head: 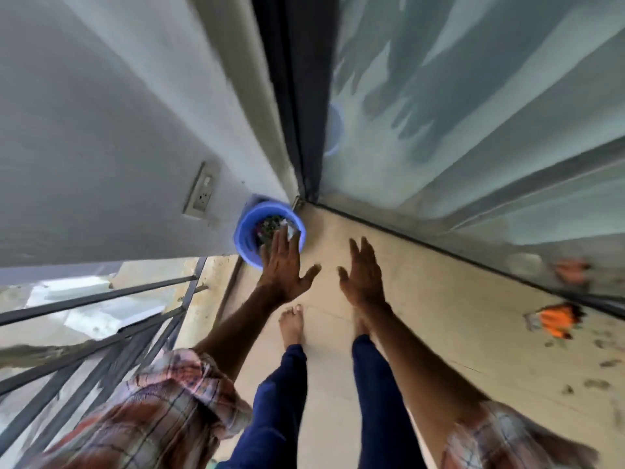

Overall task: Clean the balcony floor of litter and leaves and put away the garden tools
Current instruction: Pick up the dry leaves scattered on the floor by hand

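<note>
Well, head view: a person stands in a balcony corner; the picture is somewhat blurred.
Left hand [282, 265]: stretched forward, palm down, fingers straight and spread, holding nothing; its fingertips overlap the bin's mouth from this angle, and I cannot tell if they touch it.
Right hand [363, 275]: out beside the left, apart from it, fingers straight and loose, nothing in it.
Bin [247, 231]: blue, upright in the corner against the wall [101, 130], with mixed litter inside.
Floor [422, 299]: pale tiles; a bare foot [291, 324] stands below the left hand.
Leaves [595, 384]: small dark bits scattered on the floor at far right, well apart from the bin.
Orange thing [554, 321]: lying on the floor just beside the glass door [473, 113], too blurred to name.
Socket [201, 194]: on the wall, left of the bin.
Railing [101, 299]: dark metal bars along the left edge.
</note>
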